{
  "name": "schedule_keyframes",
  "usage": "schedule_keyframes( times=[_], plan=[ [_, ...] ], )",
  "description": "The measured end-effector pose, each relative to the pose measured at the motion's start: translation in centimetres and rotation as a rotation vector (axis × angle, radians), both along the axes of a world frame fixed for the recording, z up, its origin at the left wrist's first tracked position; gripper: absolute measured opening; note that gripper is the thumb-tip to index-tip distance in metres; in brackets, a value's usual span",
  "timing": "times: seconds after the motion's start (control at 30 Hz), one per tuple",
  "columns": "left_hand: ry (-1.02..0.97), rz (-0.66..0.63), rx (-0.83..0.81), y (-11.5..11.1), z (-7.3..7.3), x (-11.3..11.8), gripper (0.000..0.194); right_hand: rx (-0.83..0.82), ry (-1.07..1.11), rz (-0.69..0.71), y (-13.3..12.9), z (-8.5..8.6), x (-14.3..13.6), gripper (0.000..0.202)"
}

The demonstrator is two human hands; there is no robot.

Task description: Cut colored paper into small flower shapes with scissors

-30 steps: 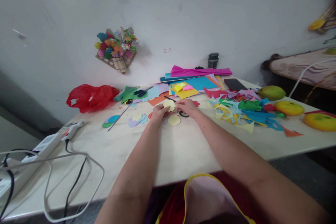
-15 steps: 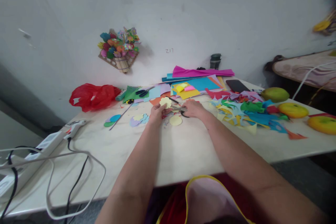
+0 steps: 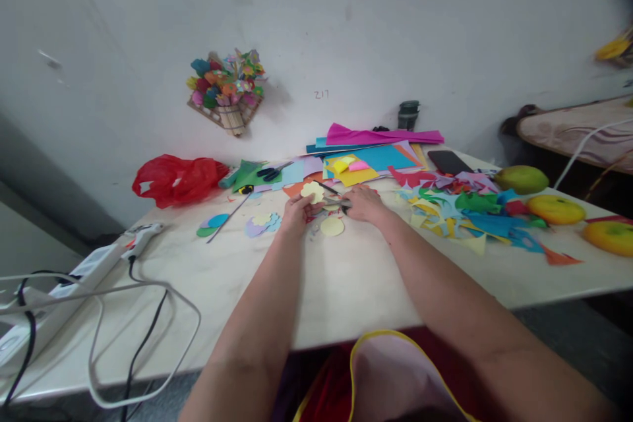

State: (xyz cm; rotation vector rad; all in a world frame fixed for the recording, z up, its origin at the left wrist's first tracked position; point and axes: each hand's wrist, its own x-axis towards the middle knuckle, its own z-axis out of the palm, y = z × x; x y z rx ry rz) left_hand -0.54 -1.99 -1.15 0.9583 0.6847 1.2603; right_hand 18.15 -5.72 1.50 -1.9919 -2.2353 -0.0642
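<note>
A pale yellow scalloped paper flower is pinched in my left hand, its wavy edge facing up and away. My right hand is closed around the handles of a pair of scissors, whose blades point left at the flower's lower edge. Just below the scissors, a plain pale yellow paper circle lies on the table among tiny clippings. Left of my left hand rest lilac, blue and yellow scalloped paper cutouts. Blue and green paper circles lie farther left.
Coloured paper sheets are stacked at the back. Paper scraps spread on the right beside mangoes and a phone. A second pair of scissors and a red plastic bag lie back left; a power strip with cables is nearest left.
The scissors' black handle loop has drawn in against my right hand. My left hand keeps the paper flower in nearly the same spot; the whole view has shifted slightly.
</note>
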Motion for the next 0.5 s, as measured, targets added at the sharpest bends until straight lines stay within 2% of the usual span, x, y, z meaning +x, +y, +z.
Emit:
schedule_keyframes(
  times=[0.5],
  plan=[
    [0.021,0.056,-0.037,0.0,0.1,0.2,0.022,-0.037,-0.021,-0.043,0.0,1.1,0.3,0.048]
  ],
)
